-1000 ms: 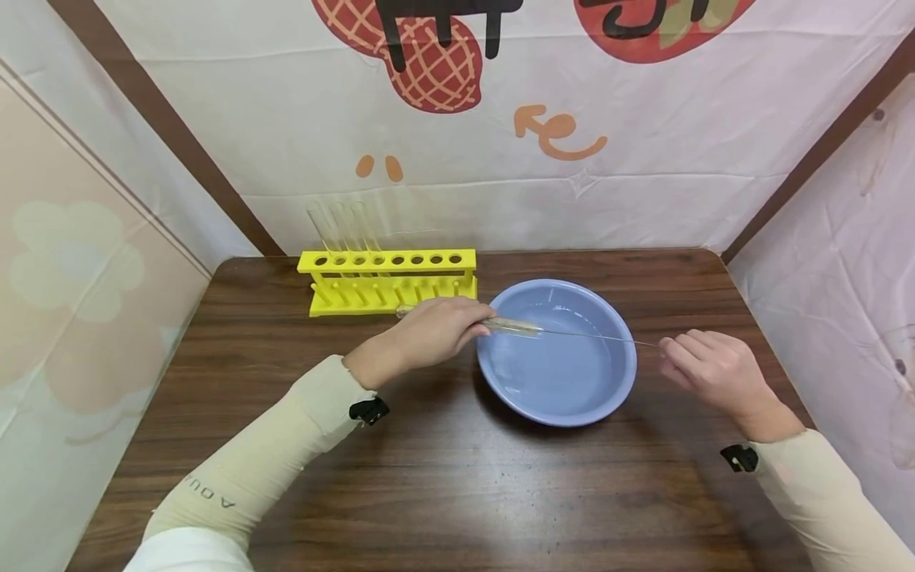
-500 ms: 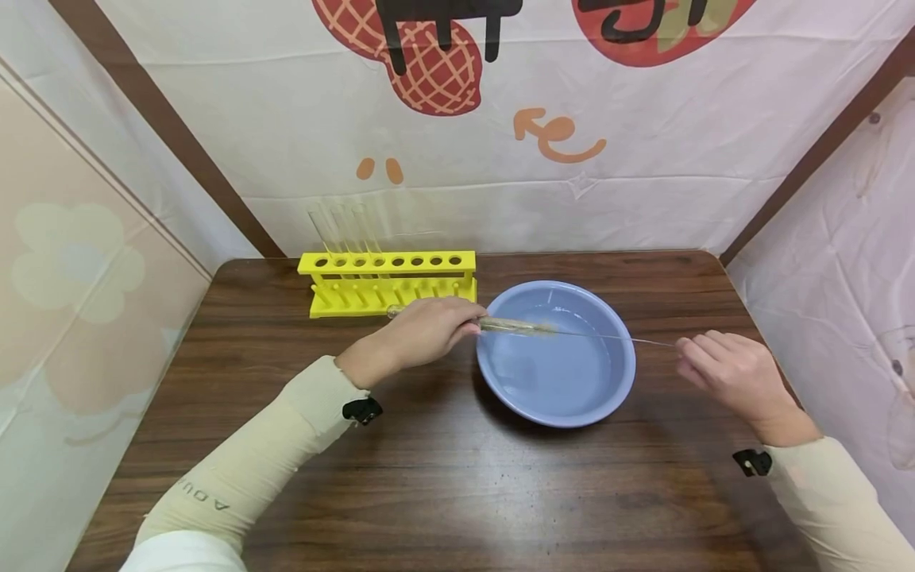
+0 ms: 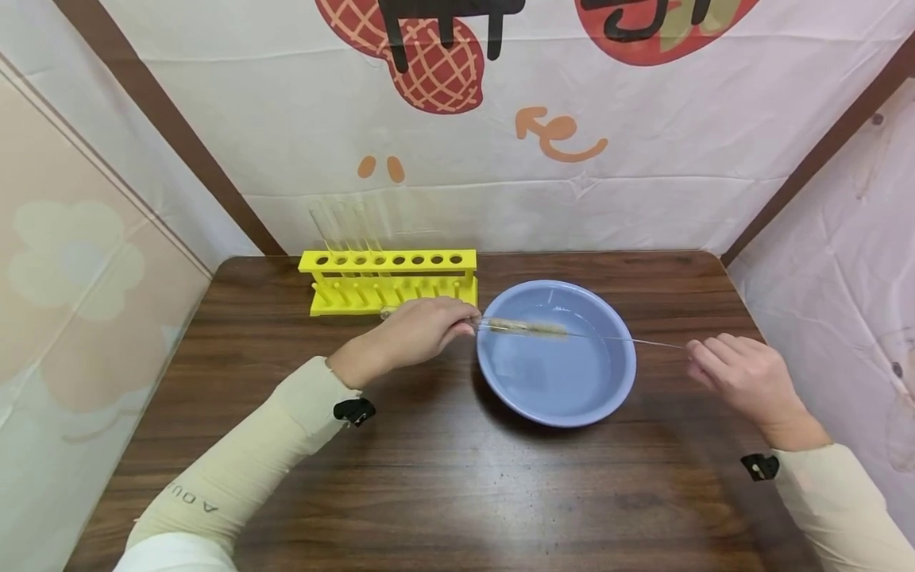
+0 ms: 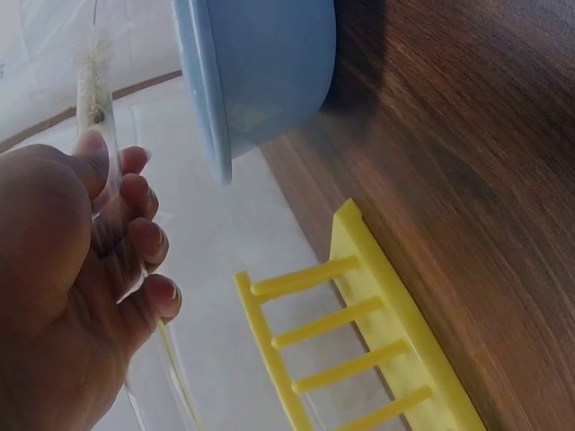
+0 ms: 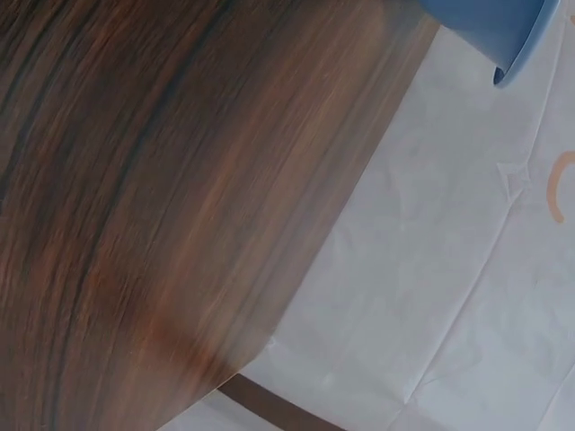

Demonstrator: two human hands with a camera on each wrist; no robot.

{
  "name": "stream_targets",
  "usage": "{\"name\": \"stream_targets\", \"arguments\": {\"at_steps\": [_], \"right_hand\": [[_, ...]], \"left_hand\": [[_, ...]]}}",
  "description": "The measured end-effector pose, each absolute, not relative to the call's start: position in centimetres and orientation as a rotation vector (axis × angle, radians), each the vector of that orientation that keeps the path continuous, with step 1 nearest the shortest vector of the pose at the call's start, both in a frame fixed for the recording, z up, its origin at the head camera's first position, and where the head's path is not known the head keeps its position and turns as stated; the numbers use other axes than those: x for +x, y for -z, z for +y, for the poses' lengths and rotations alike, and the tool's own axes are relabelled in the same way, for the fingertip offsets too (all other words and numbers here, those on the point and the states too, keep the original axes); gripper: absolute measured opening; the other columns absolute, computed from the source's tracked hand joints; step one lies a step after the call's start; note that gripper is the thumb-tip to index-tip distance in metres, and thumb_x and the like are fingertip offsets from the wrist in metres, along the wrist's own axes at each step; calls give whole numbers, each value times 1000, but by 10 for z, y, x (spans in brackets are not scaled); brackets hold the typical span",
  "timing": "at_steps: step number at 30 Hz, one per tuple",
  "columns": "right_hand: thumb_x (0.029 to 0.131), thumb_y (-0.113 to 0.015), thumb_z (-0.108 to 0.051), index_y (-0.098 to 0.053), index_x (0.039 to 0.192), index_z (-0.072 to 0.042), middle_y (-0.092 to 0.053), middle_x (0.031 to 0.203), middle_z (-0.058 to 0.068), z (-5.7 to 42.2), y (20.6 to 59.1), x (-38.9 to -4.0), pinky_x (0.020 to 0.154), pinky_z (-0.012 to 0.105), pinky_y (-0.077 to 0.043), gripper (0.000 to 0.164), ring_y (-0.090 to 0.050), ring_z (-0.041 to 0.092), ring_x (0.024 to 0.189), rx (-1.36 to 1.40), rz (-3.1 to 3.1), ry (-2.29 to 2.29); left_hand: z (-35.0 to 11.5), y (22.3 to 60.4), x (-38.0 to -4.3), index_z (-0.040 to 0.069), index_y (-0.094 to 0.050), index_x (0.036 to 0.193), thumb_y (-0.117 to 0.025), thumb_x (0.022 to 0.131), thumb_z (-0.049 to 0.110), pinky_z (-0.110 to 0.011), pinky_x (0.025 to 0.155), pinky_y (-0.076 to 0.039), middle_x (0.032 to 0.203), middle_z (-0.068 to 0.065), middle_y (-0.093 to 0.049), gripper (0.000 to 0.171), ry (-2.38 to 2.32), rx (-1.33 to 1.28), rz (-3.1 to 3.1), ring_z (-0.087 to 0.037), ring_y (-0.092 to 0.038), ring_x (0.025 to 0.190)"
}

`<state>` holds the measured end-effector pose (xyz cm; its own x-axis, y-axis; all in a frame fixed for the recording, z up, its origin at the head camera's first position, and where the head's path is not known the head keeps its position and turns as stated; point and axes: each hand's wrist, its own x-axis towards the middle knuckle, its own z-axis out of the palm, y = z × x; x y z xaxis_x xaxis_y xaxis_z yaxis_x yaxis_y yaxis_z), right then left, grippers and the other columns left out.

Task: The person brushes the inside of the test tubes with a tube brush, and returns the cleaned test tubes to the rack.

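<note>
My left hand grips a clear glass test tube, its fingers and thumb curled round it. The tube lies nearly level, its mouth over the blue basin. A test tube brush with pale bristles sits partly in the mouth, and part of its bristles stands outside. My right hand, to the right of the basin, pinches the far end of the brush's thin wire handle. In the left wrist view the bristles show at the tube's mouth. My right hand is out of the right wrist view.
A yellow test tube rack stands at the back left, with several clear test tubes leaning in its left holes. Water lies in the basin. Everything stands on a dark wooden table, with a printed cloth behind it.
My right hand has moved right, drawing the brush partly out of the tube, so more bristles show past its mouth. My left hand has shifted slightly left with the tube.
</note>
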<state>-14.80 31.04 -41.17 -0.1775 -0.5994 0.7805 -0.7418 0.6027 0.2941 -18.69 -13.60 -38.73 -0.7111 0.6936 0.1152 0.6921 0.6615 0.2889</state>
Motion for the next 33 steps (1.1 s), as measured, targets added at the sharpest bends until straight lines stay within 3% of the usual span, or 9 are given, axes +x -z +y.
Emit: {"name": "stream_targets", "arguments": {"at_steps": [20, 33], "right_hand": [[108, -48, -18, -57, 82, 6, -48, 62, 12, 323, 405, -149, 41, 45, -38, 36, -42, 30, 49, 1111, -1868, -157], [108, -49, -14, -57, 83, 6, -44, 62, 11, 325, 405, -147, 39, 43, -35, 33, -38, 27, 48, 1140, -1805, -121]], "left_hand": [[-139, 386, -190, 13, -69, 123, -61, 103, 25, -44, 94, -54, 118, -2, -71, 24, -467, 1186, 2851, -23, -67, 113], [-140, 386, -191, 12, -68, 126, -61, 104, 24, -45, 94, -54, 121, -3, -71, 26, -449, 1171, 2844, -24, -67, 115]]}}
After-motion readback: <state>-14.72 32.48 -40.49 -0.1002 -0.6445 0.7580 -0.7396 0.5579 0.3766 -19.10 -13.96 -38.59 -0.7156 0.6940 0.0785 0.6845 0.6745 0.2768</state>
